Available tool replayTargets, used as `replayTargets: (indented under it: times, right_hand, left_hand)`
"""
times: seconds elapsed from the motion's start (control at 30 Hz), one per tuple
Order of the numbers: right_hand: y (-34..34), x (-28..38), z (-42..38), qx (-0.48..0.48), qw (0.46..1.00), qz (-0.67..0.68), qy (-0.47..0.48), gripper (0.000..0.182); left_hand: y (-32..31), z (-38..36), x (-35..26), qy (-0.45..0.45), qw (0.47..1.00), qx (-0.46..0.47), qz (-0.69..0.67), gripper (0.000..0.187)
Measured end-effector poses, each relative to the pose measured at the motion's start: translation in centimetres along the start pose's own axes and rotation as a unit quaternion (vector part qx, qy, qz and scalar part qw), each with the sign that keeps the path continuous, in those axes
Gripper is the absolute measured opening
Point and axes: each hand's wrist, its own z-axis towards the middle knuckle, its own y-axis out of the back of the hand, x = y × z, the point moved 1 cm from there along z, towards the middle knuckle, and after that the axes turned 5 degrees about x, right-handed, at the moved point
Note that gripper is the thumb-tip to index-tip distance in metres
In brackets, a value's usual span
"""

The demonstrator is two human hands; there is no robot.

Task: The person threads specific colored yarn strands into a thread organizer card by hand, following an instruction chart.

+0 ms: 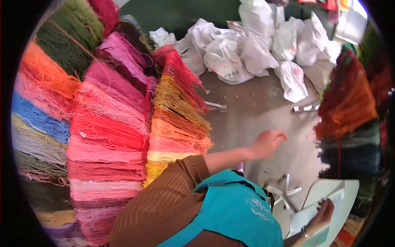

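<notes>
My left hand (pixel 269 144) reaches out in mid-air over the grey floor, slightly blurred. Its fingers are loosely bent, a little apart, and no object shows in them. At the lower right my right hand (pixel 324 215), with a bracelet at the wrist, rests over a printed sheet of paper (pixel 299 217) on a white tabletop (pixel 351 193). The right fingers are curled around something small and dark that I cannot make out. Nearest to my left arm hang skeins of yellow yarn (pixel 158 166) and orange yarn (pixel 181 131).
Racks of colourful yarn fill the left side, with red skeins (pixel 109 131) in the middle. Dark and rust-coloured yarn (pixel 349 103) hangs at the right. Stuffed white plastic bags (pixel 226 57) sit on the floor ahead. Metal legs (pixel 286 191) stand beside the tabletop.
</notes>
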Motion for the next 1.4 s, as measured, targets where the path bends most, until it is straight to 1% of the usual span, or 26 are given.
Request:
replayTargets:
  times: [0.03, 0.07, 0.1, 0.13, 0.2, 0.23, 0.27, 0.3, 0.33, 0.4, 0.43, 0.5, 0.53, 0.57, 0.6, 0.67, 0.7, 0.77, 0.83, 0.87, 0.97, 1.03, 1.07, 1.17, 1.27, 1.4]
  right_hand:
    - [-4.5, 3.4, 0.8, 0.055, 0.996, 0.063, -0.008, 0.017]
    - [-8.5, 4.9, 1.7, 0.123, 0.987, 0.093, 0.033, 0.014]
    - [-12.8, 7.7, 1.8, 0.161, 0.973, 0.163, 0.040, 0.012]
    - [-16.1, 11.2, 2.0, 0.242, 0.956, 0.148, 0.076, 0.009]
    - [-22.7, 15.2, 2.1, 0.336, 0.908, 0.240, 0.063, 0.008]
    - [-25.3, 18.0, 2.1, 0.394, 0.884, 0.246, 0.056, 0.009]
    - [-28.1, 20.0, 2.2, 0.429, 0.862, 0.258, 0.078, 0.010]
    - [-30.7, 22.1, 2.3, 0.473, 0.838, 0.263, 0.070, 0.009]
    - [-33.1, 24.5, 2.3, 0.501, 0.818, 0.268, 0.092, 0.009]
    - [-38.2, 28.4, 2.8, 0.551, 0.774, 0.277, 0.144, 0.010]
    - [-40.5, 30.6, 3.2, 0.570, 0.756, 0.268, 0.177, 0.010]
    - [-45.3, 35.2, 3.6, 0.589, 0.721, 0.278, 0.236, 0.011]
    - [-47.8, 37.4, 3.6, 0.589, 0.704, 0.297, 0.263, 0.012]
    - [-50.3, 39.4, 3.6, 0.613, 0.691, 0.303, 0.235, 0.013]
    - [-52.7, 41.5, 3.6, 0.635, 0.678, 0.308, 0.206, 0.013]
    - [-56.9, 45.9, 3.5, 0.646, 0.657, 0.312, 0.232, 0.017]
    - [-59.4, 47.8, 3.2, 0.639, 0.648, 0.329, 0.252, 0.021]
    - [-64.4, 51.1, 2.0, 0.609, 0.642, 0.358, 0.300, 0.027]
    - [-67.9, 54.3, 0.7, 0.555, 0.645, 0.381, 0.361, 0.033]
    - [-69.1, 55.6, -0.1, 0.560, 0.643, 0.379, 0.359, 0.035]
    - [-71.3, 58.4, -2.5, 0.562, 0.644, 0.379, 0.355, 0.040]
    - [-71.8, 59.4, -4.1, 0.548, 0.650, 0.391, 0.352, 0.041]
    - [-72.0, 59.6, -4.6, 0.563, 0.657, 0.378, 0.331, 0.042]
    - [-73.0, 60.1, -6.3, 0.535, 0.663, 0.408, 0.328, 0.034]
    - [-73.4, 59.7, -6.7, 0.539, 0.655, 0.434, 0.302, 0.023]
    - [-72.7, 57.9, -5.7, 0.610, 0.549, 0.542, 0.179, 0.010]
  left_hand:
    - [2.5, 0.5, 0.9, -0.025, 0.998, -0.050, -0.033, 0.017]
    - [5.1, 1.0, 2.1, -0.052, 0.992, -0.099, -0.064, 0.016]
    - [7.7, 1.5, 2.8, -0.081, 0.981, -0.147, -0.093, 0.016]
    - [10.3, 1.8, 2.8, -0.090, 0.970, -0.211, -0.087, 0.016]
    - [15.7, 2.1, 2.1, -0.099, 0.942, -0.304, -0.104, 0.018]
    - [18.7, 2.1, 1.7, -0.100, 0.927, -0.337, -0.127, 0.020]
    - [21.8, 2.3, 2.1, -0.143, 0.909, -0.386, -0.070, 0.022]
    - [24.9, 2.4, 2.4, -0.185, 0.882, -0.433, -0.012, 0.024]
    - [27.7, 1.5, 1.0, -0.140, 0.878, -0.457, -0.009, 0.025]
    - [33.7, -0.6, -1.1, -0.114, 0.851, -0.507, 0.072, 0.028]
    - [36.7, -1.5, -1.6, -0.132, 0.822, -0.532, 0.153, 0.029]
    - [41.3, -3.7, -3.6, -0.106, 0.787, -0.578, 0.191, 0.031]
    - [43.8, -4.9, -4.3, -0.092, 0.746, -0.587, 0.301, 0.031]
    - [45.9, -6.2, -5.0, -0.073, 0.695, -0.587, 0.408, 0.032]
    - [47.4, -7.1, -6.0, -0.053, 0.671, -0.581, 0.457, 0.033]
    - [50.7, -8.4, -7.2, 0.000, 0.605, -0.551, 0.575, 0.036]
    - [51.7, -8.6, -8.4, 0.034, 0.605, -0.536, 0.588, 0.038]
    - [53.6, -8.4, -9.6, 0.061, 0.596, -0.482, 0.640, 0.041]
    - [56.1, -8.0, -9.5, 0.111, 0.566, -0.431, 0.694, 0.044]
    - [56.8, -7.9, -9.2, 0.136, 0.551, -0.404, 0.717, 0.045]
    - [57.8, -7.4, -8.3, 0.227, 0.519, -0.417, 0.711, 0.048]
    - [57.8, -7.1, -8.4, 0.257, 0.524, -0.428, 0.690, 0.048]
    - [57.7, -7.0, -8.6, 0.272, 0.524, -0.434, 0.680, 0.048]
    - [57.7, -6.9, -8.9, 0.288, 0.540, -0.438, 0.658, 0.047]
    - [58.0, -7.1, -8.9, 0.278, 0.549, -0.431, 0.660, 0.047]
    - [57.9, -7.0, -9.1, 0.277, 0.551, -0.430, 0.659, 0.046]
